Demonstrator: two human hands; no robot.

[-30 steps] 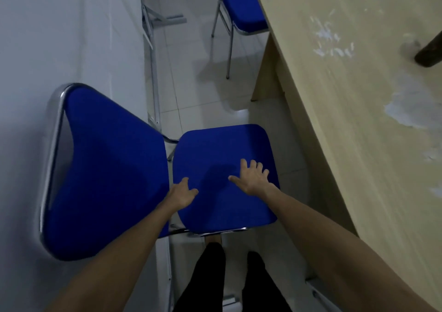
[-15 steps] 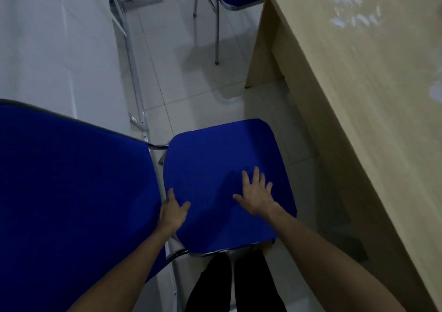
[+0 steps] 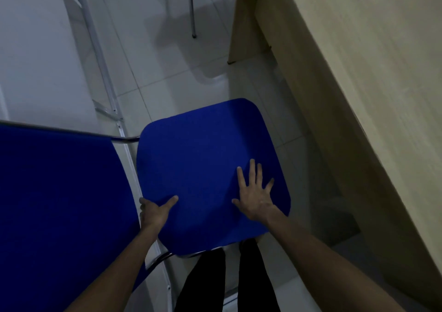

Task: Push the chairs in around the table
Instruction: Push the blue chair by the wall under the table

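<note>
Below, I see my right hand (image 3: 255, 199) spread flat on the blue padded seat of the chrome-framed chair (image 3: 210, 168), my left hand (image 3: 155, 210) gripping its left edge, thumb on top; the chair stands beside the pale wooden tabletop (image 3: 373, 77).

blue chair seat (image 3: 205, 158), light wood table (image 3: 373, 77), white floor tiles (image 3: 167, 72)

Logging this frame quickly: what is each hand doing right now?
Left hand: gripping the left edge of the blue chair seat, thumb on top.
Right hand: open, flat on the seat, fingers spread.
</note>
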